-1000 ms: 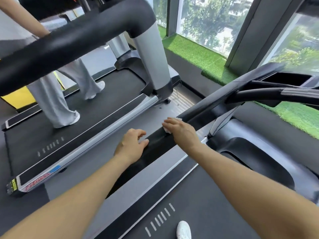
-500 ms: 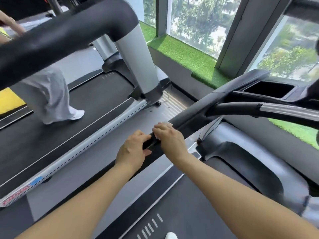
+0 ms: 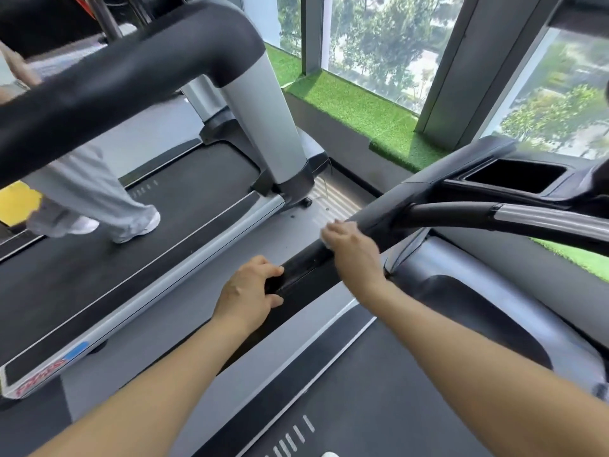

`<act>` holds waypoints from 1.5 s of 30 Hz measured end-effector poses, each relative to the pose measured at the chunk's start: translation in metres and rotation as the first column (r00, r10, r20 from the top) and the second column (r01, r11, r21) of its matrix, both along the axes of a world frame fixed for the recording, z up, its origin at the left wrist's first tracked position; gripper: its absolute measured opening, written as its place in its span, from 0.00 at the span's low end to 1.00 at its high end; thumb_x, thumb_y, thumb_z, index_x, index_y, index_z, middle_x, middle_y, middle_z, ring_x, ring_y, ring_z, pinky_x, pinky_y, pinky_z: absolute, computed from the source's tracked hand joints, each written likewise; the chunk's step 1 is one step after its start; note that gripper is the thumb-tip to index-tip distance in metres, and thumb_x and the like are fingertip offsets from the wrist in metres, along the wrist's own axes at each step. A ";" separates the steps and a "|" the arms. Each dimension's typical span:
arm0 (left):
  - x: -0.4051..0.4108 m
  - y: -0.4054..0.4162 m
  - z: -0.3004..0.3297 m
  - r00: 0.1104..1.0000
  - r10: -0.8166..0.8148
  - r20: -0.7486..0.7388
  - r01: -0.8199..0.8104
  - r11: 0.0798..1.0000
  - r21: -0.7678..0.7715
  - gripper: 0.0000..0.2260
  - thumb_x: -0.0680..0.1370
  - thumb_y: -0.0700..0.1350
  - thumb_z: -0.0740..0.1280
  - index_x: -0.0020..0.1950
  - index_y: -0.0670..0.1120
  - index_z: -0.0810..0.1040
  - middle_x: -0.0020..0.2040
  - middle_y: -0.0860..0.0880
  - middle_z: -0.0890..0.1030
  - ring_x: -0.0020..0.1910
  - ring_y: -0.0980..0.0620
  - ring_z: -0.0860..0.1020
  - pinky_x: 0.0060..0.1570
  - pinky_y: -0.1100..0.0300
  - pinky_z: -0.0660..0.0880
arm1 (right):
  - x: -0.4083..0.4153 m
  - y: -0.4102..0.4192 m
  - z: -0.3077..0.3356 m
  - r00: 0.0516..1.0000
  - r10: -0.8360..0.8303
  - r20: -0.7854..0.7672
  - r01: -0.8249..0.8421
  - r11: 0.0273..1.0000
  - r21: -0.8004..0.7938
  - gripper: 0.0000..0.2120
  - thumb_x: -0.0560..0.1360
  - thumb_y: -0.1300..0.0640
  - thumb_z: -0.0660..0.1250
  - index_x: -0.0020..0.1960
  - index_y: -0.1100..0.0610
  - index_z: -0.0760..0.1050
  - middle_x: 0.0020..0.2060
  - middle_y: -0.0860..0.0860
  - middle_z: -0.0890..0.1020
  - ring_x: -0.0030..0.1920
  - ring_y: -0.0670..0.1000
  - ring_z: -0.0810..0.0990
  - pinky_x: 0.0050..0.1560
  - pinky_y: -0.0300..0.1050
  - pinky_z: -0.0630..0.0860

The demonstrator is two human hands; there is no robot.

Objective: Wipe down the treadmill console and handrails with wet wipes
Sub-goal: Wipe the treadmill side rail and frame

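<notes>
Two hands (image 3: 250,288) (image 3: 354,250) on black handrail (image 3: 306,262), neighbouring treadmill (image 3: 148,225) just beside.

Both forearms are showing bare from the bottom edge of the frame up to the wrists, with no sleeve reaching into view. The left hand (image 3: 245,293) and the right hand (image 3: 354,250) are wearing no gloves, rings, watch or bands. At the bottom edge, the toe of a white shoe (image 3: 329,454) is peeking in.
</notes>
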State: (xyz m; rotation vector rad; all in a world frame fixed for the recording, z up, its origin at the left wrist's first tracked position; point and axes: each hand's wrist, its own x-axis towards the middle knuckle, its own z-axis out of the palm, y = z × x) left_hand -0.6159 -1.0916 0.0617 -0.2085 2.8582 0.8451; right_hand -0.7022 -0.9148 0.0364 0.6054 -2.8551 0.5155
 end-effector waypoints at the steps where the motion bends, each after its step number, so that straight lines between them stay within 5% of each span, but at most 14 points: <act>1: 0.000 0.001 0.000 1.000 0.000 0.003 0.000 1.000 0.005 0.22 0.72 0.40 0.74 0.65 0.50 0.76 0.54 0.56 0.74 0.54 0.50 0.75 0.58 0.53 0.71 | 0.005 -0.002 0.001 0.997 0.070 0.018 -0.070 0.997 -0.018 0.11 0.64 0.73 0.55 0.39 0.62 0.72 0.39 0.54 0.76 0.44 0.57 0.75 0.35 0.44 0.73; 4: 0.000 0.001 0.000 1.000 -0.004 -0.009 0.004 1.000 -0.002 0.22 0.72 0.40 0.73 0.65 0.49 0.76 0.54 0.55 0.74 0.54 0.50 0.75 0.57 0.54 0.71 | -0.017 0.019 0.021 0.998 0.061 0.007 -0.061 0.998 -0.025 0.14 0.63 0.73 0.57 0.43 0.63 0.76 0.45 0.53 0.81 0.45 0.59 0.79 0.41 0.50 0.77; 7: -0.002 0.000 -0.002 1.000 -0.009 -0.019 0.008 1.000 -0.015 0.22 0.72 0.40 0.74 0.65 0.50 0.76 0.53 0.56 0.74 0.52 0.51 0.74 0.54 0.57 0.70 | -0.058 0.054 0.044 0.973 -0.214 -0.087 0.205 0.973 -0.108 0.16 0.69 0.73 0.58 0.51 0.63 0.79 0.52 0.55 0.82 0.47 0.59 0.81 0.46 0.50 0.76; 10: -0.002 -0.001 -0.003 1.000 -0.021 -0.019 0.021 1.000 -0.019 0.22 0.72 0.41 0.74 0.65 0.50 0.76 0.52 0.55 0.74 0.51 0.50 0.74 0.53 0.57 0.70 | -0.082 0.074 0.043 0.939 -0.343 -0.042 0.343 0.939 0.008 0.09 0.69 0.72 0.55 0.41 0.63 0.72 0.46 0.56 0.78 0.46 0.61 0.78 0.39 0.48 0.69; 12: -0.002 -0.001 -0.004 0.999 -0.020 -0.032 0.020 1.000 -0.013 0.22 0.72 0.41 0.74 0.65 0.49 0.76 0.52 0.55 0.74 0.51 0.51 0.74 0.52 0.59 0.69 | -0.081 0.074 0.028 0.949 -0.316 0.001 0.315 0.946 0.072 0.10 0.73 0.71 0.55 0.41 0.61 0.73 0.47 0.56 0.77 0.55 0.58 0.75 0.44 0.47 0.67; 15: -0.002 -0.002 -0.006 0.998 -0.021 -0.052 0.020 1.000 -0.013 0.22 0.72 0.41 0.74 0.65 0.49 0.76 0.52 0.55 0.74 0.51 0.51 0.73 0.52 0.60 0.68 | -0.067 0.061 0.014 0.957 -0.290 -0.004 0.290 0.957 0.030 0.15 0.77 0.69 0.54 0.56 0.63 0.77 0.59 0.55 0.77 0.65 0.55 0.69 0.59 0.44 0.65; 21: -0.001 -0.001 -0.005 0.998 -0.024 -0.059 0.024 1.000 -0.002 0.23 0.72 0.40 0.73 0.66 0.49 0.75 0.55 0.54 0.74 0.54 0.51 0.74 0.56 0.58 0.70 | -0.006 0.000 0.007 0.992 -0.122 0.027 0.121 0.992 0.028 0.08 0.74 0.68 0.58 0.45 0.61 0.74 0.50 0.53 0.78 0.56 0.55 0.73 0.42 0.42 0.65; 24: 0.003 -0.002 -0.004 0.997 -0.057 -0.059 0.057 0.998 -0.007 0.22 0.75 0.41 0.71 0.68 0.49 0.73 0.57 0.54 0.74 0.57 0.51 0.73 0.58 0.56 0.70 | 0.024 -0.029 -0.001 0.998 -0.065 0.013 0.065 0.998 0.015 0.07 0.75 0.68 0.59 0.46 0.60 0.73 0.50 0.53 0.77 0.59 0.53 0.72 0.43 0.38 0.61; 27: 0.017 -0.016 -0.007 0.997 -0.026 -0.076 0.027 1.000 0.007 0.19 0.76 0.43 0.69 0.66 0.49 0.74 0.58 0.53 0.74 0.56 0.50 0.74 0.58 0.53 0.72 | 0.043 -0.048 -0.005 0.999 -0.031 0.021 0.032 0.999 -0.020 0.09 0.77 0.66 0.58 0.53 0.61 0.75 0.57 0.53 0.77 0.65 0.53 0.69 0.54 0.40 0.67; 30: 0.040 -0.038 -0.010 0.998 0.024 -0.059 -0.024 1.000 0.001 0.18 0.75 0.45 0.70 0.64 0.49 0.76 0.57 0.53 0.74 0.56 0.51 0.74 0.57 0.51 0.73 | 0.068 -0.071 -0.009 0.998 0.034 0.057 -0.031 0.998 -0.055 0.12 0.79 0.66 0.57 0.59 0.61 0.75 0.62 0.54 0.75 0.71 0.53 0.64 0.67 0.41 0.61; 34: 0.075 -0.069 -0.013 0.996 0.082 -0.021 -0.082 0.996 -0.022 0.17 0.75 0.46 0.70 0.64 0.51 0.75 0.59 0.53 0.73 0.59 0.51 0.73 0.57 0.53 0.72 | 0.099 -0.106 -0.013 0.997 0.070 -0.014 -0.071 0.992 -0.105 0.09 0.74 0.70 0.63 0.51 0.64 0.78 0.53 0.57 0.80 0.65 0.56 0.73 0.69 0.46 0.66; 37: 0.094 -0.086 -0.014 0.995 0.101 -0.002 -0.101 0.993 -0.052 0.18 0.75 0.46 0.70 0.64 0.51 0.74 0.60 0.53 0.73 0.59 0.52 0.73 0.55 0.56 0.72 | 0.121 -0.128 -0.021 0.993 0.111 0.037 -0.107 0.989 -0.102 0.10 0.75 0.70 0.61 0.53 0.64 0.77 0.55 0.58 0.79 0.67 0.57 0.71 0.72 0.43 0.57; 42: 0.115 -0.105 -0.015 0.995 0.096 0.039 -0.093 0.993 -0.068 0.17 0.74 0.44 0.71 0.62 0.51 0.75 0.57 0.52 0.74 0.57 0.49 0.75 0.57 0.48 0.73 | 0.156 -0.161 -0.031 0.984 0.168 0.054 -0.156 0.971 -0.180 0.07 0.66 0.70 0.71 0.43 0.63 0.78 0.44 0.57 0.82 0.56 0.58 0.80 0.65 0.49 0.70; 45: 0.122 -0.111 -0.011 0.994 0.095 0.061 -0.089 0.992 -0.093 0.17 0.74 0.44 0.71 0.61 0.53 0.76 0.55 0.52 0.75 0.56 0.49 0.76 0.55 0.47 0.74 | 0.171 -0.172 -0.025 0.963 0.242 0.119 -0.210 0.950 -0.230 0.06 0.70 0.68 0.68 0.46 0.64 0.78 0.48 0.59 0.81 0.58 0.58 0.78 0.63 0.50 0.73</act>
